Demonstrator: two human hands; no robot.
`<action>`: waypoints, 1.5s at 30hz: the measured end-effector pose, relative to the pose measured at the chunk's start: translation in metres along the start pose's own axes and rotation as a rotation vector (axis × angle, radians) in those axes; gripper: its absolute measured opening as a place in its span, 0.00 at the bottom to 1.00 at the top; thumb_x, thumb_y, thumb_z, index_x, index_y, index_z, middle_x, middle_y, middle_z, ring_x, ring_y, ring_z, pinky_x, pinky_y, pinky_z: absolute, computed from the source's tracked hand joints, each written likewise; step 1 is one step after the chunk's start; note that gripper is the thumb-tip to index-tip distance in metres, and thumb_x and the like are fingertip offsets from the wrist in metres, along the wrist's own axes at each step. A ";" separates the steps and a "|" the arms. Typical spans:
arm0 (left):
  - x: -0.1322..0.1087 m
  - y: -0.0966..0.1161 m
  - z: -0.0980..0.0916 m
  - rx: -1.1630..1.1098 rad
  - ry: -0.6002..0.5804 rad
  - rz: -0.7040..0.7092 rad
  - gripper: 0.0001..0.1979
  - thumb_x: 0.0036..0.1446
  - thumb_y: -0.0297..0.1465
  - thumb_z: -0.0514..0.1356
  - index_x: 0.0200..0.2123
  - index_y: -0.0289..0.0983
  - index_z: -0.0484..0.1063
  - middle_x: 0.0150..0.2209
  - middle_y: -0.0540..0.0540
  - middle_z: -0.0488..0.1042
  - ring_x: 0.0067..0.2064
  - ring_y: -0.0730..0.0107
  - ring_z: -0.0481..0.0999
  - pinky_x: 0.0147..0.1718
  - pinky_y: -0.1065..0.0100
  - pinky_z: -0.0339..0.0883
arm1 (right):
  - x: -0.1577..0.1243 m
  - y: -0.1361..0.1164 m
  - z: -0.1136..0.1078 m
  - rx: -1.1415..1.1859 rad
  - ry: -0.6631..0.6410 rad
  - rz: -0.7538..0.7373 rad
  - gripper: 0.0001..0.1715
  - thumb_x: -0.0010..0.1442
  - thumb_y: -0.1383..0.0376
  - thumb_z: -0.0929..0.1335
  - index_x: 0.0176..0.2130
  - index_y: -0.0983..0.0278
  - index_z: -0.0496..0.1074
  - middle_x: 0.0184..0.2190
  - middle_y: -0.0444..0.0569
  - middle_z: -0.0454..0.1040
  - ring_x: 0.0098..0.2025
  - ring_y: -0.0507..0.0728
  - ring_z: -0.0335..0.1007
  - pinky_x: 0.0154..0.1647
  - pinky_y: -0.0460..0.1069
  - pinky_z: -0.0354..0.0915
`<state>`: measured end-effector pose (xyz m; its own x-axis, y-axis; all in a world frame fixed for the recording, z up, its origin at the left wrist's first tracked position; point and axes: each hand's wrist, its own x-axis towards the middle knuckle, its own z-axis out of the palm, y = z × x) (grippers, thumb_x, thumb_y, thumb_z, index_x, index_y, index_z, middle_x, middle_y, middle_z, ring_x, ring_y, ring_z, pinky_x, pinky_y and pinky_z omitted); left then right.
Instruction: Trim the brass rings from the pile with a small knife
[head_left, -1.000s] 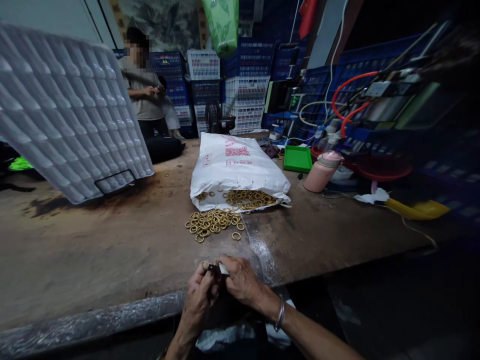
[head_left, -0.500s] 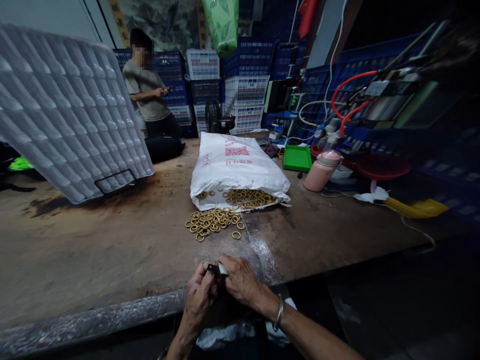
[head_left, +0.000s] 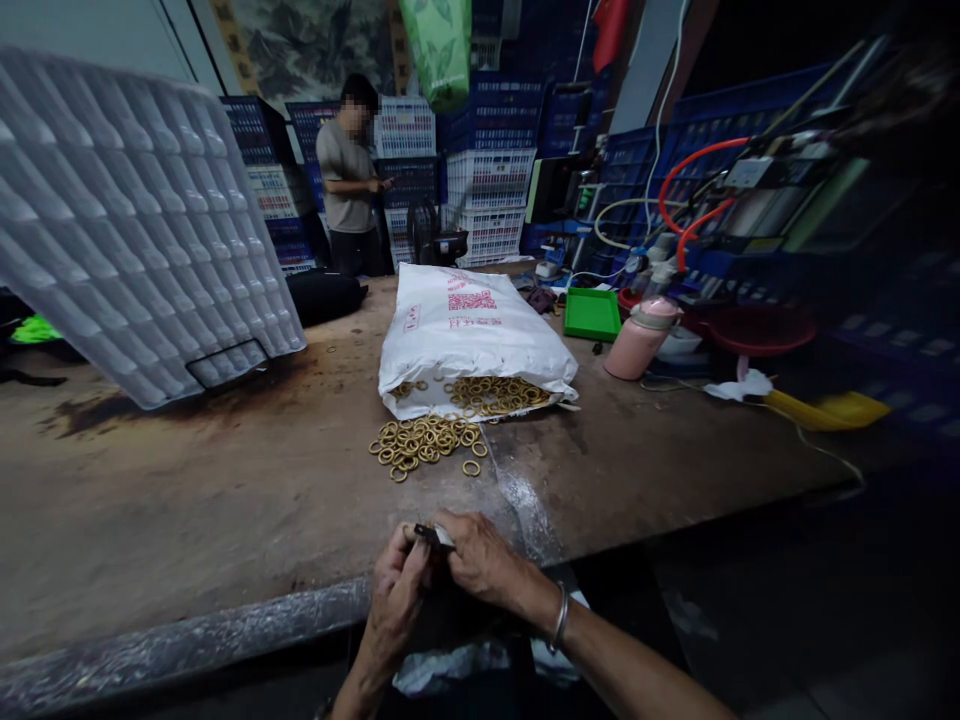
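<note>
At the table's front edge my left hand (head_left: 395, 592) and my right hand (head_left: 489, 566) meet, both closed. My left thumb and fingers pinch a small black piece (head_left: 424, 533), whose kind I cannot make out. Next to it, a pale, flat-looking piece (head_left: 444, 537) sticks out from my right fingers; its rest is hidden in the hand. Just beyond the hands lies a loose pile of brass-coloured rings (head_left: 427, 440), with a single ring (head_left: 471, 468) a little apart. Behind them a white woven sack (head_left: 472, 345) lies on its side, its mouth towards me, with more rings inside.
A large ribbed translucent panel (head_left: 150, 230) leans at the left. On the right stand a green tray (head_left: 591, 314), a pink bottle (head_left: 637, 345) and a yellow scoop (head_left: 832, 410). A person (head_left: 349, 180) stands behind the table near stacked crates (head_left: 491, 190).
The person at the back has moved to the right, away from the panel. My hands stay together in nearly the same place, the black piece slightly shifted between them.
</note>
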<state>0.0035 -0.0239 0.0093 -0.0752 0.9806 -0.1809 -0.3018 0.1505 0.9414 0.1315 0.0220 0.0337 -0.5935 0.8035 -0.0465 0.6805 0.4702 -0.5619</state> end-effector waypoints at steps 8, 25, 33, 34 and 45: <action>-0.011 0.010 0.008 0.047 -0.040 0.002 0.17 0.47 0.44 0.59 0.21 0.36 0.64 0.18 0.54 0.59 0.19 0.80 0.53 0.18 0.76 0.48 | 0.002 0.016 0.002 -0.129 0.036 0.054 0.15 0.47 0.73 0.58 0.36 0.64 0.65 0.26 0.47 0.70 0.28 0.53 0.64 0.26 0.45 0.48; -0.004 0.010 0.012 -0.542 -0.034 -0.342 0.14 0.42 0.32 0.65 0.34 0.37 0.68 0.25 0.50 0.70 0.22 0.78 0.66 0.17 0.77 0.53 | 0.040 0.063 -0.010 -0.248 0.316 0.336 0.11 0.58 0.66 0.58 0.42 0.64 0.61 0.38 0.52 0.70 0.36 0.56 0.66 0.32 0.47 0.51; 0.010 0.007 0.010 -0.461 0.102 -0.309 0.11 0.43 0.34 0.65 0.27 0.34 0.67 0.27 0.48 0.71 0.28 0.74 0.71 0.17 0.78 0.57 | 0.031 0.053 -0.007 0.020 0.322 0.141 0.06 0.55 0.70 0.59 0.35 0.62 0.60 0.26 0.43 0.67 0.28 0.52 0.62 0.28 0.45 0.50; 0.012 0.008 0.011 -0.414 0.101 -0.275 0.12 0.44 0.35 0.64 0.29 0.35 0.67 0.26 0.50 0.70 0.27 0.74 0.71 0.16 0.78 0.57 | 0.029 0.049 -0.006 0.072 0.312 0.101 0.06 0.55 0.70 0.59 0.35 0.62 0.60 0.25 0.43 0.66 0.27 0.51 0.61 0.28 0.44 0.50; 0.017 0.007 0.006 0.007 0.157 -0.101 0.17 0.44 0.46 0.60 0.25 0.37 0.64 0.13 0.60 0.56 0.13 0.83 0.53 0.12 0.79 0.45 | 0.023 0.005 -0.005 0.489 0.181 0.034 0.07 0.57 0.64 0.60 0.29 0.64 0.62 0.23 0.39 0.62 0.27 0.48 0.57 0.27 0.42 0.52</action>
<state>0.0061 -0.0056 0.0144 -0.1923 0.9291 -0.3158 -0.3090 0.2481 0.9181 0.1232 0.0451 0.0345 -0.4616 0.8858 0.0478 0.3920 0.2521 -0.8848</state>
